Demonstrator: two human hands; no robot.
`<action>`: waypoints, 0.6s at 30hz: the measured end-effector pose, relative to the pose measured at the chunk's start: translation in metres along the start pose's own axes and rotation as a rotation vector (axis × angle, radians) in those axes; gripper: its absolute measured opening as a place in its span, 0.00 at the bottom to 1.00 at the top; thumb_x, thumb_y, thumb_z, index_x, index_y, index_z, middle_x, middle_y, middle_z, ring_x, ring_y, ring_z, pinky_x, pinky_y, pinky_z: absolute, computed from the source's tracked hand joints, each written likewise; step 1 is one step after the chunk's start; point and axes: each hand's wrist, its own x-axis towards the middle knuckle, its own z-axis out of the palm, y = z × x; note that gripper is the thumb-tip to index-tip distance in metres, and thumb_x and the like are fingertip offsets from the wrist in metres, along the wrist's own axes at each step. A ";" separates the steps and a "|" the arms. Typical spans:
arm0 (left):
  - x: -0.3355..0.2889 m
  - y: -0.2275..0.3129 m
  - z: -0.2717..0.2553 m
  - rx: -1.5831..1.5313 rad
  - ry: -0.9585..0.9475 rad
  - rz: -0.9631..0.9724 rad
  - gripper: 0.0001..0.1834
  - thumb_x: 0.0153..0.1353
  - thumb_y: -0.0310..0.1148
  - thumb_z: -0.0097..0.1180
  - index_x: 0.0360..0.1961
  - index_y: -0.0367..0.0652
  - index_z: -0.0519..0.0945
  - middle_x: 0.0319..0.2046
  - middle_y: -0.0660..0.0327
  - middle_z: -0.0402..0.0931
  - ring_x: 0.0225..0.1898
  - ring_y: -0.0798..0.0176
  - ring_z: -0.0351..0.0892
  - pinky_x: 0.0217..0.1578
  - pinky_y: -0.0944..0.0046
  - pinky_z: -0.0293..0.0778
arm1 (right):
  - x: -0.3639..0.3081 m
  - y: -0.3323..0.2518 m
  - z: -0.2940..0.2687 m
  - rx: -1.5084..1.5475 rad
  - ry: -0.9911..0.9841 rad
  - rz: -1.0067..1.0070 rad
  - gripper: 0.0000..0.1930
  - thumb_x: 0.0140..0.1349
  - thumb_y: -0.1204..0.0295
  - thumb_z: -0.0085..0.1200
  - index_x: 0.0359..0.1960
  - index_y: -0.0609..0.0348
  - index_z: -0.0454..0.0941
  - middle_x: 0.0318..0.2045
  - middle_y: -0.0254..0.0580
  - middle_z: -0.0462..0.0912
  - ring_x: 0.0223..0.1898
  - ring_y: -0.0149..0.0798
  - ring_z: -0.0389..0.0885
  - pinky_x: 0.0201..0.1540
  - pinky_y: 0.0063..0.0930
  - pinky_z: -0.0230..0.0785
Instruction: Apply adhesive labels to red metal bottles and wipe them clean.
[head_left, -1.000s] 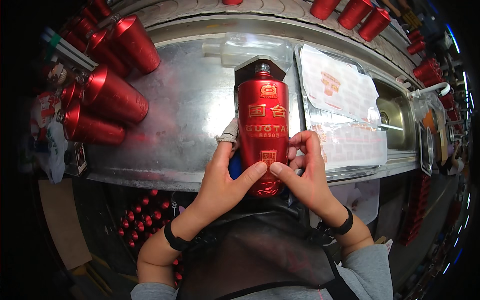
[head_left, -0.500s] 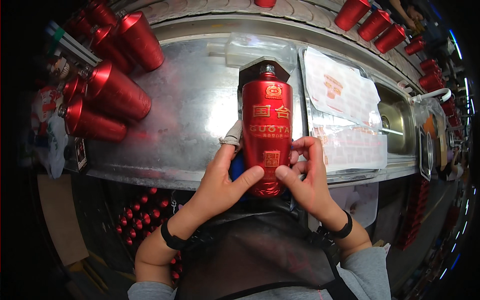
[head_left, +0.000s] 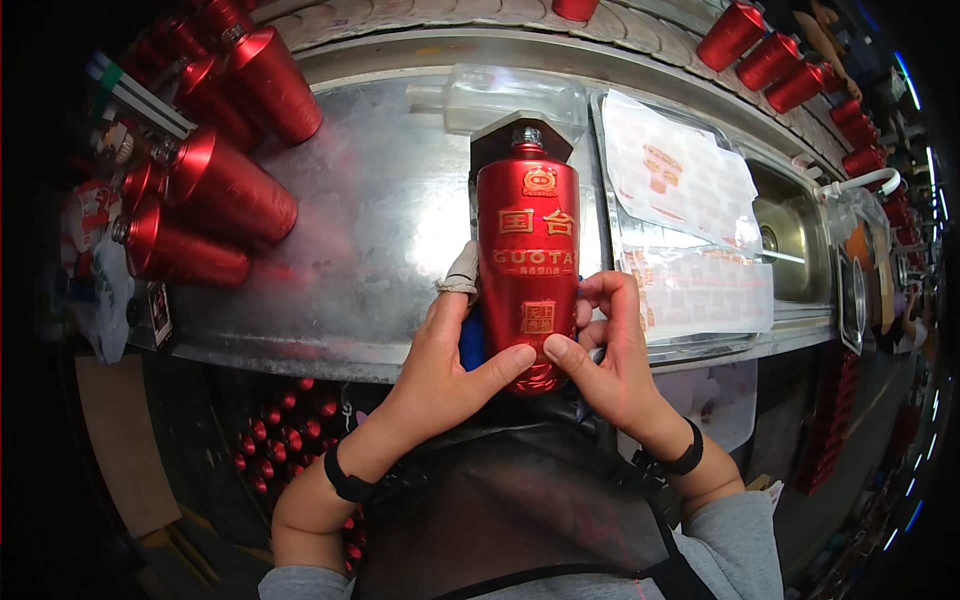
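Note:
A shiny red bottle (head_left: pixel 530 235) with gold lettering lies between my hands, its clear-topped neck pointing away from me. My left hand (head_left: pixel 440 350) grips its left side, the thumb pressed on the lower front and a pale finger cover on one finger. From the right, my right hand (head_left: pixel 612 360) holds the lower end, thumb on the front and fingers curled at the side. A dark angular block (head_left: pixel 490 143) sits behind the bottle's neck. Something blue (head_left: pixel 472 342) shows beneath the bottle by my left hand; the fingers under the bottle are hidden.
Several red bottles (head_left: pixel 225 190) stand at the left of the metal worktop (head_left: pixel 350 240). Printed decal sheets (head_left: pixel 685 180) lie on a tray at right, beside a sink (head_left: pixel 790 240). More bottles (head_left: pixel 730 35) ride a slatted conveyor (head_left: pixel 440 22) along the back. A clear plastic box (head_left: pixel 520 95) lies behind.
Bottles on the conveyor have shifted to the right. The held bottle has moved very slightly left in view, and both hands keep nearly the same grip.

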 end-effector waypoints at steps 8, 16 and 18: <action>0.008 0.011 0.006 -0.122 0.029 -0.023 0.48 0.60 0.35 0.65 0.72 0.29 0.48 0.65 0.45 0.63 0.67 0.54 0.63 0.67 0.57 0.58 | 0.002 -0.005 0.004 0.018 -0.006 -0.031 0.31 0.60 0.66 0.66 0.55 0.61 0.58 0.34 0.34 0.69 0.26 0.19 0.65 0.27 0.15 0.59; 0.010 0.006 0.015 -0.052 0.130 -0.006 0.47 0.59 0.36 0.66 0.70 0.27 0.52 0.60 0.45 0.69 0.62 0.56 0.69 0.63 0.57 0.63 | 0.000 0.000 -0.001 -0.047 -0.005 -0.011 0.28 0.62 0.66 0.64 0.54 0.62 0.58 0.35 0.36 0.71 0.27 0.20 0.68 0.27 0.17 0.60; 0.009 0.004 0.016 -0.049 0.137 -0.005 0.46 0.59 0.36 0.66 0.70 0.27 0.53 0.59 0.45 0.69 0.62 0.55 0.69 0.63 0.57 0.64 | 0.001 0.000 -0.001 -0.047 -0.001 -0.042 0.27 0.63 0.65 0.63 0.54 0.62 0.58 0.33 0.35 0.71 0.24 0.20 0.65 0.25 0.19 0.58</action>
